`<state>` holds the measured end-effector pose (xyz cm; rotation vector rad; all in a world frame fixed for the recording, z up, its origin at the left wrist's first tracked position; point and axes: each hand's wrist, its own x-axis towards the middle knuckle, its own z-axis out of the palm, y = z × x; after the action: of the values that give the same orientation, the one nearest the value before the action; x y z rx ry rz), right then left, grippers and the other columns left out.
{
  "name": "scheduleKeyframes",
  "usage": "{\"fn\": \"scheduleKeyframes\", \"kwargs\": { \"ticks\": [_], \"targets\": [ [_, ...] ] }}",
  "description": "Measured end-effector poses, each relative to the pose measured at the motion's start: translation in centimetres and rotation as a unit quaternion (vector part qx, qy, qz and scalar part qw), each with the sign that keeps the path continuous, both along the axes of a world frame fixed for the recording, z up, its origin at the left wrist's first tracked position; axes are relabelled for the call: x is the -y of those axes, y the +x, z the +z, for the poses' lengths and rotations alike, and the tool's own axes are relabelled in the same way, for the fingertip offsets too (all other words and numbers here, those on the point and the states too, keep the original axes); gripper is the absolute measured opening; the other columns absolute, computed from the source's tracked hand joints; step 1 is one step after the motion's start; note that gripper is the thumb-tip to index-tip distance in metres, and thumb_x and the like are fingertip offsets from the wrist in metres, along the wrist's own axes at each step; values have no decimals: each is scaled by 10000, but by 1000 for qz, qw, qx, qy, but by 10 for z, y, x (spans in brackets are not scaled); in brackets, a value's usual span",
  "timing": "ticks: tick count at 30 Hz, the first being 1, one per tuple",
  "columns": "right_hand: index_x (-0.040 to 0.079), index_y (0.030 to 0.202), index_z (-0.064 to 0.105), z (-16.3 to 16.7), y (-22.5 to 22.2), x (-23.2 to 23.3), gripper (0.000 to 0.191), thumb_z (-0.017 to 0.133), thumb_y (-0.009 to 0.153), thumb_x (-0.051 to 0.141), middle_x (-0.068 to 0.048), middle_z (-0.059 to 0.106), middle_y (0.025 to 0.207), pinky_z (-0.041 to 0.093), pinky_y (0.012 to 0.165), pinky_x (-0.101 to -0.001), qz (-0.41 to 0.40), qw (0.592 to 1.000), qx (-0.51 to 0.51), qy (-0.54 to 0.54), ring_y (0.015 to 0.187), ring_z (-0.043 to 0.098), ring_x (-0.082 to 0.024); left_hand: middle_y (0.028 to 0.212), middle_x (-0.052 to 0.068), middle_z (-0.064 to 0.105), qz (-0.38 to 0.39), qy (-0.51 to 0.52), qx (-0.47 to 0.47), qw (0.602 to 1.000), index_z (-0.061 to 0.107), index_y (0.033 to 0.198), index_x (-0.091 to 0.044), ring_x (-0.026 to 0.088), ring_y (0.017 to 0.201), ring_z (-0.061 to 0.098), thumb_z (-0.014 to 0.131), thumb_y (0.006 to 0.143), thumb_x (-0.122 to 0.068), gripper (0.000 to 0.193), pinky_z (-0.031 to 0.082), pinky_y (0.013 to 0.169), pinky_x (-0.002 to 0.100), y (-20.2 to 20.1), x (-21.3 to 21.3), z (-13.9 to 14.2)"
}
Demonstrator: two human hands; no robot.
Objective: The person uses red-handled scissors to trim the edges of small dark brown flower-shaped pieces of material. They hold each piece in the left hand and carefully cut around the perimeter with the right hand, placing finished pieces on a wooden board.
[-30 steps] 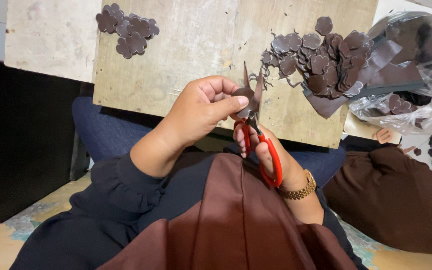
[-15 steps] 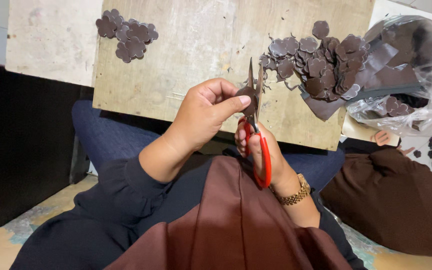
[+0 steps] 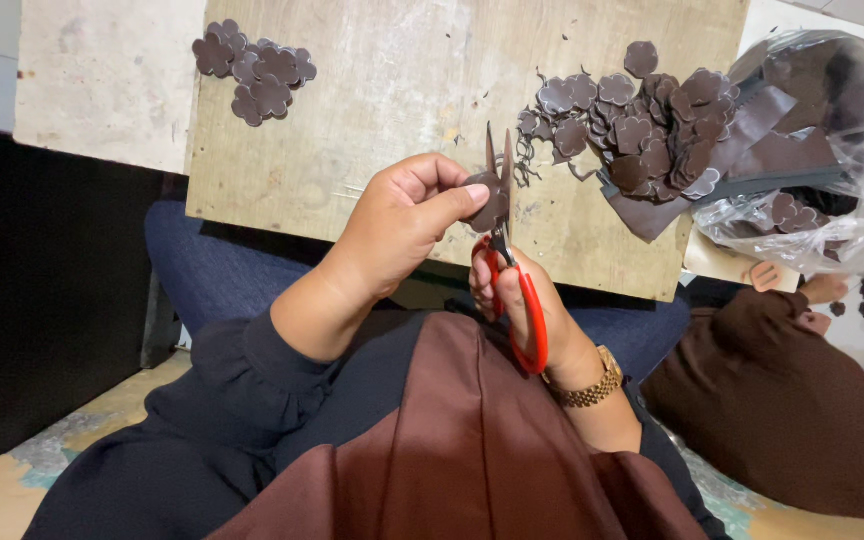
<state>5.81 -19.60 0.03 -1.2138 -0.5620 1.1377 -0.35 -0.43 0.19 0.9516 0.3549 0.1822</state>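
While the head camera looks down, the left hand point(image 3: 397, 225) pinches a small dark brown flower-shaped piece point(image 3: 490, 200) between thumb and fingertips, its grip clenched on that piece just in front of the wooden board point(image 3: 382, 90). The right hand point(image 3: 517, 300) (a gold-coloured watch point(image 3: 592, 380) sits on its wrist) grasps the red-handled scissors point(image 3: 512, 270), whose blades point upward and meet the piece at its edge. On the board, a small cluster of cut flower shapes point(image 3: 252, 70) lies toward its far left, and a larger heap of shapes and scraps point(image 3: 642, 130) lies at its right. Beside the board's right edge sits a clear plastic bag point(image 3: 832, 150) holding more dark material.
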Motion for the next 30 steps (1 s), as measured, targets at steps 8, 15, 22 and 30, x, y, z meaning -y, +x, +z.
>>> {"fn": "scheduleKeyframes", "kwargs": {
  "ticks": [8, 15, 22, 30],
  "targets": [
    [93, 1007, 491, -4, 3, 2, 547, 503, 1026, 639, 32, 405, 840, 338, 623, -228, 19, 1000, 12, -10, 708, 350, -82, 912, 59, 717, 2, 44, -3, 999, 666, 978, 12, 100, 840, 650, 675, 970, -50, 63, 548, 792, 262, -2, -4, 0],
    [89, 988, 491, -3, 3, 2, 530, 492, 1038, 617, 28, 416, 823, 341, 605, -229, 25, 999, 36, -19, 686, 363, -82, 908, 55, 714, 1, 54, -1, 999, 654, 974, 8, 97, 830, 645, 665, 971, -37, 46, 547, 780, 259, -3, -7, 0],
    [85, 999, 506, -5, 4, 4, 522, 494, 1034, 606, 26, 434, 816, 354, 600, -222, 30, 998, 52, -25, 676, 384, -81, 894, 59, 708, 1, 53, -4, 999, 642, 962, -1, 103, 807, 645, 676, 966, -49, 60, 550, 761, 262, -4, -9, 1],
    [81, 1058, 500, -10, 4, 5, 559, 521, 1012, 638, 28, 435, 866, 367, 651, -227, 41, 999, -12, -16, 734, 386, -79, 889, 60, 731, 0, 64, -22, 998, 656, 973, 6, 83, 770, 649, 676, 972, -67, 75, 549, 712, 243, -2, -10, 5]
  ]
}}
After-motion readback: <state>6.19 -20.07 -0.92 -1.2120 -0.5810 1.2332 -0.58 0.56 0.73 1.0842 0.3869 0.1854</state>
